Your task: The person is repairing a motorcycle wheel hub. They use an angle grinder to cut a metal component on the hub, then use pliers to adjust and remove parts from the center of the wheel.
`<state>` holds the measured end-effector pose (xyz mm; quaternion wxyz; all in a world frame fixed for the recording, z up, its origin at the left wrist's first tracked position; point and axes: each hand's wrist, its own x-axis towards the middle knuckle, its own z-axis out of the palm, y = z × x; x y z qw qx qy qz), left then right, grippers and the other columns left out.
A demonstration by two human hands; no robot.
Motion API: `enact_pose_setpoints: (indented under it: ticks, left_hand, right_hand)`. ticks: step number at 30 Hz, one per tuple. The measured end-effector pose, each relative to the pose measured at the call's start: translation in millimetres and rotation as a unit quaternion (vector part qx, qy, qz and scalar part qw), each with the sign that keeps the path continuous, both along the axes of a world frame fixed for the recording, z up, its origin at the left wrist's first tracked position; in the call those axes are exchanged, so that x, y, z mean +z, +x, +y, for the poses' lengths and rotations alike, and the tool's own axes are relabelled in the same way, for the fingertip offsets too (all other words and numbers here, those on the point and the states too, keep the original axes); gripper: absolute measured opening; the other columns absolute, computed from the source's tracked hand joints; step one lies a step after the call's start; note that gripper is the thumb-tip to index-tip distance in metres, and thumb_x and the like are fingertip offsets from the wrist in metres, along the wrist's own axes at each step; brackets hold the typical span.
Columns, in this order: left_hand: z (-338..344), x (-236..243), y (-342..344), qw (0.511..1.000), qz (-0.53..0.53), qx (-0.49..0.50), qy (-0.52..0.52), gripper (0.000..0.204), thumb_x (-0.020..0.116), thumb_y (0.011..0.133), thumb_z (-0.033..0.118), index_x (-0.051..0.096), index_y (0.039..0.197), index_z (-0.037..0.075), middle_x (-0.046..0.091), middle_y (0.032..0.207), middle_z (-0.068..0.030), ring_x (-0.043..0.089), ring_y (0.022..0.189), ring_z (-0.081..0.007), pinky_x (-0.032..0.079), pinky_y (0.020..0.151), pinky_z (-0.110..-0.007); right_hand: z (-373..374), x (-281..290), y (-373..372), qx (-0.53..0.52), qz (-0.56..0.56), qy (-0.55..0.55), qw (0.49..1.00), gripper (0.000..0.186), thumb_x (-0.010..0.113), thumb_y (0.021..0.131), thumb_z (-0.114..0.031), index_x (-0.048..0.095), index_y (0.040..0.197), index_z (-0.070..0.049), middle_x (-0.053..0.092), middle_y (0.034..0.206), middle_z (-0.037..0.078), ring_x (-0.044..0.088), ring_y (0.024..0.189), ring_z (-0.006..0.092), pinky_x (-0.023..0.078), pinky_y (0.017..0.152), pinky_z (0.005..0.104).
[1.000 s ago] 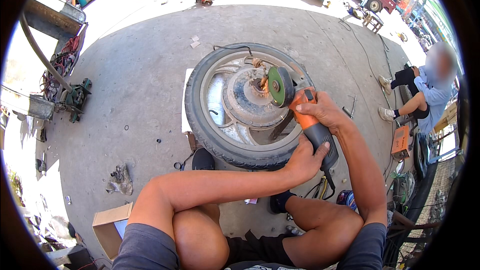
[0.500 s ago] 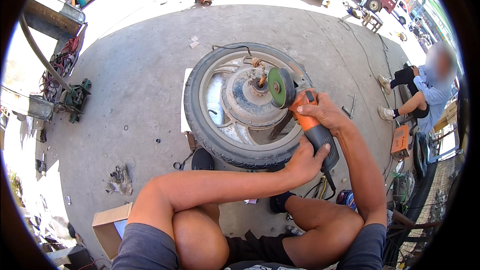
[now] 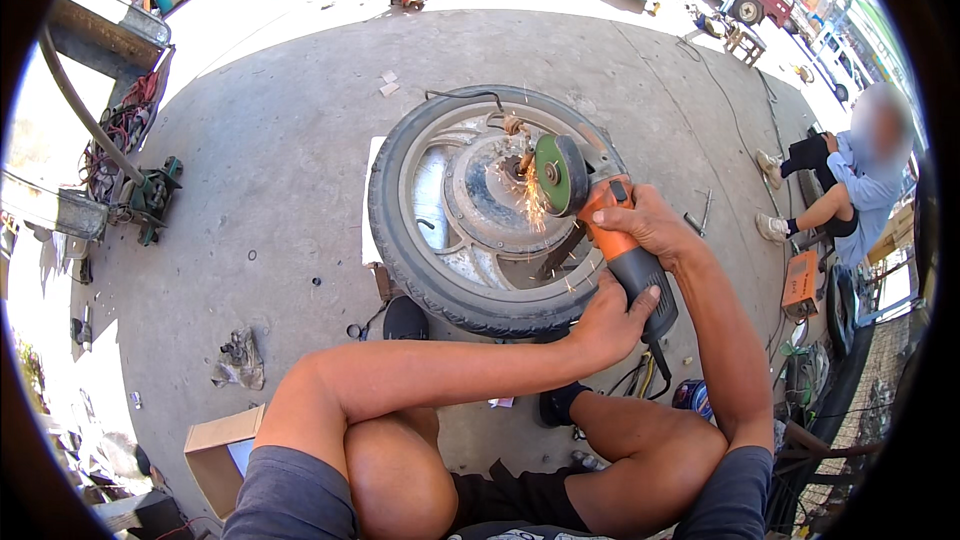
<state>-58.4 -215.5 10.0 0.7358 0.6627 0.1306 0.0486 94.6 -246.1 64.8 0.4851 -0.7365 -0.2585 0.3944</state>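
An orange and black angle grinder [image 3: 622, 240] is gripped in both my hands. My right hand [image 3: 648, 224] wraps the orange front part near the head, while my left hand [image 3: 612, 322] clasps the dark rear body. Its green disc [image 3: 550, 172] meets the rusty axle [image 3: 522, 162] at the hub's centre, and orange sparks [image 3: 533, 202] spray downward from there. Beneath lies a wheel with a tyre [image 3: 400, 270], flat and raised off the floor, its round metal hub [image 3: 480, 202] facing up. A black cable [image 3: 462, 94] runs from the axle over the rim.
Someone in a light blue shirt [image 3: 868, 195] sits at the right, beside an orange box [image 3: 800, 283]. An open cardboard box [image 3: 215, 460] stands at lower left, with a crumpled rag [image 3: 240, 360] beyond it. The grinder's cord [image 3: 660, 365] trails toward a round tin [image 3: 692, 396].
Sparks now fly from the axle where the disc touches it; half a second ago there were none. My hands and the grinder have barely shifted.
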Motion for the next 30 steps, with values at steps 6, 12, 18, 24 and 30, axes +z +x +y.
enact_pose_setpoints:
  ticks: [6,12,18,24,30]
  left_hand:
    - [0.9,0.0,0.2,1.000,0.005,0.002,-0.005,0.058,0.057,0.104,0.035,0.038,0.131,-0.012,0.054,0.121,-0.0292,0.060,0.114,-0.0351,0.047,0.099,-0.042]
    - [1.7,5.4,-0.8,0.999,0.019,0.013,-0.022,0.058,0.058,0.103,0.037,0.038,0.128,-0.011,0.059,0.115,-0.0271,0.063,0.110,-0.0325,0.049,0.095,-0.041]
    - [-0.8,-1.6,0.6,1.000,-0.005,0.022,-0.005,0.058,0.058,0.103,0.036,0.037,0.129,-0.011,0.059,0.116,-0.0278,0.062,0.111,-0.0325,0.048,0.096,-0.041]
    - [-1.3,-0.1,0.8,1.000,0.002,0.001,0.002,0.059,0.057,0.103,0.036,0.035,0.131,-0.011,0.058,0.117,-0.0286,0.062,0.113,-0.0344,0.047,0.098,-0.042]
    - [-0.9,-0.4,0.7,1.000,0.010,-0.001,-0.008,0.060,0.057,0.104,0.035,0.035,0.133,-0.012,0.056,0.120,-0.0300,0.061,0.114,-0.0356,0.047,0.099,-0.043]
  right_hand:
    - [2.3,0.0,0.4,0.001,-0.005,-0.005,1.000,0.058,0.083,0.074,-0.028,0.061,0.120,0.001,0.066,0.103,0.011,0.064,0.090,0.0187,0.054,0.080,0.0327]
    - [4.7,0.4,1.3,0.008,0.010,0.006,1.000,0.057,0.083,0.074,-0.027,0.061,0.119,0.000,0.066,0.104,0.011,0.064,0.090,0.0188,0.054,0.080,0.0331]
    - [4.0,-1.1,2.6,0.008,0.003,0.002,1.000,0.057,0.083,0.074,-0.027,0.060,0.119,0.000,0.065,0.103,0.011,0.064,0.089,0.0186,0.054,0.080,0.0331]
    - [-0.3,1.5,2.4,0.009,0.006,0.003,1.000,0.056,0.083,0.074,-0.029,0.062,0.117,-0.001,0.065,0.103,0.010,0.063,0.088,0.0172,0.053,0.079,0.0323]
    - [0.2,-0.4,3.5,0.006,-0.004,-0.012,1.000,0.059,0.084,0.073,-0.031,0.062,0.118,0.000,0.066,0.103,0.010,0.063,0.088,0.0173,0.053,0.078,0.0321]
